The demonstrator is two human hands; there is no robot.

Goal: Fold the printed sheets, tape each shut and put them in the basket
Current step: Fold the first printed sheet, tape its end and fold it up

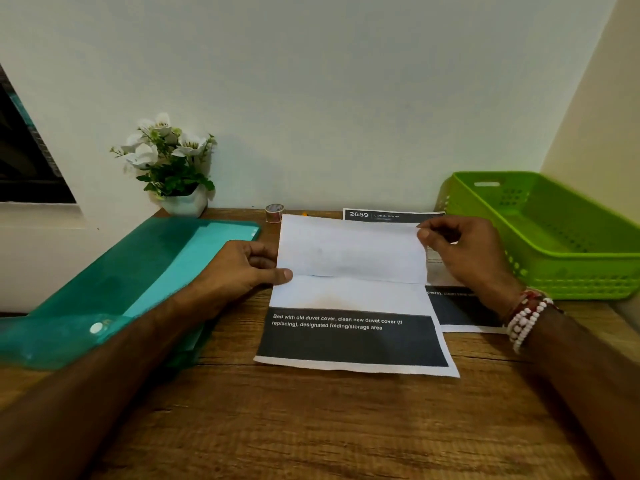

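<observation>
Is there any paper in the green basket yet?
No, the green plastic basket looks empty, and both hands are folding a white printed sheet on the wooden table.

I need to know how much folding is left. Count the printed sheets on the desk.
2: the sheet being folded, pinched by the left hand and right hand; a second sheet under it. More may be hidden.

Printed sheet (349,299) part-folded on table, green basket (554,268) right
</observation>
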